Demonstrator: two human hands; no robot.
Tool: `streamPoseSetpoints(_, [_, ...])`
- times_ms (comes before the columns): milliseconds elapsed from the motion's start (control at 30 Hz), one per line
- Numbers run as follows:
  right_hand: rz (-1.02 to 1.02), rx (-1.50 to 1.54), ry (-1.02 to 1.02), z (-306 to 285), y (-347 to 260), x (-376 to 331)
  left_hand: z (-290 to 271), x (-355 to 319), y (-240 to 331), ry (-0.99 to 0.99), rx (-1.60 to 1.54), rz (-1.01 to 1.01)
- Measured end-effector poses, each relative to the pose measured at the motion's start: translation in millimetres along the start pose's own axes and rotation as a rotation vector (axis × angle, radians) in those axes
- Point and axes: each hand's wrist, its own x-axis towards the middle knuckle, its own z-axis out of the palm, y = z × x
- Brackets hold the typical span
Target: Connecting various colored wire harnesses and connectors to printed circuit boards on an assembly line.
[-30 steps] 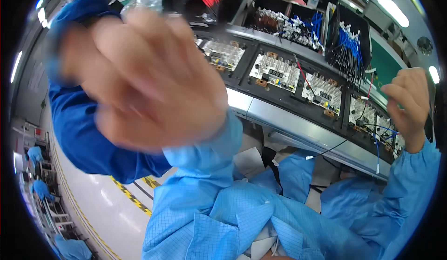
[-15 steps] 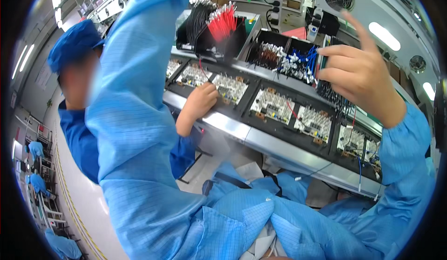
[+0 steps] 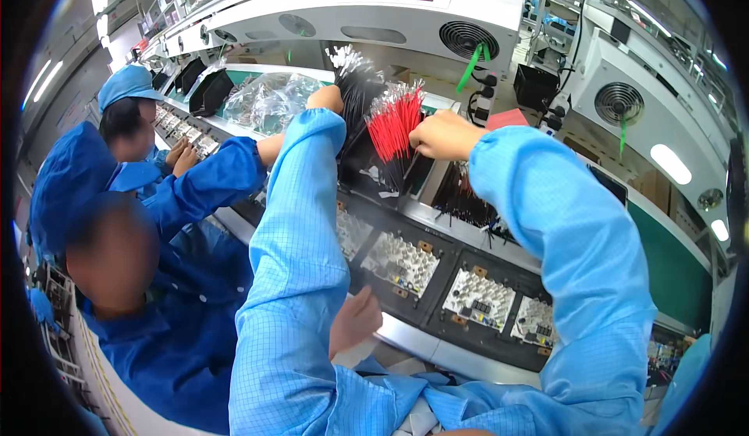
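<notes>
Both arms reach up to the red wire bundle [image 3: 394,124]. The right hand [image 3: 445,136] pinches its wires; the left hand [image 3: 326,98] beside it is mostly hidden, so I cannot tell its grip.

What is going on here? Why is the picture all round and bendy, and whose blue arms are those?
The picture comes from a little camera worn on a person's head, looking down. Its lens sees very wide, so straight things look bent. The two light blue sleeves belong to that person. Their left hand is up at a bunch of black wires. Their right hand is touching a bunch of red wires; I cannot tell if it pinches one. Below runs a long workbench with dark trays holding white circuit boards. The people in darker blue coats on the left are co-workers; one co-worker's hand rests at the bench edge.
</notes>
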Motion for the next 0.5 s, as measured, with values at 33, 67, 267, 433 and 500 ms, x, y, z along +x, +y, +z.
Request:
streamPoseSetpoints(33, [0.08,0.013,-0.02,-18,13,-10,-31,1,40,0.066,0.023,-0.035])
streamPoseSetpoints(67, [0.088,0.007,-0.026,-39,9,-24,-55,-10,61,0.122,0.053,-0.106])
streamPoseSetpoints(267, [0.231,0.053,-0.103,-213,-87,-161,-235,-170,178,0.236,0.076,-0.194])
streamPoseSetpoints(433, [0.437,0.052,-0.112,-426,-257,-396,-435,-440,321,0.247,0.071,-0.208])
streamPoseSetpoints(500, [0.454,0.026,0.017,-521,-333,-522,-526,-580,395,0.232,0.05,-0.179])
